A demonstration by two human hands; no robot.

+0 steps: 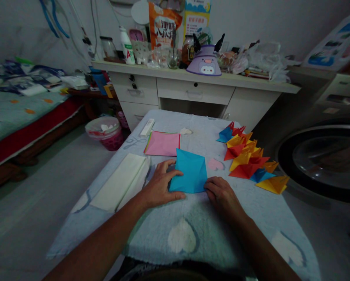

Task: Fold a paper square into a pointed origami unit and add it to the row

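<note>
A blue square of origami paper with crease lines lies in front of me on the cloth-covered table, its far edge slightly raised. My left hand holds it at the left side, the index fingertip over the paper and the thumb along the near edge. At the near right corner, my right hand pinches the paper between curled fingers. Just beyond lies a stack of square paper, pink on top with other colours at its edges. To the right stand several folded paper pieces in red, yellow and blue.
Left of my hand is a folded pale cloth or paper packet. A small white box sits at the table's far left. A cluttered white desk stands behind, a washing machine at right, a lined bin at left.
</note>
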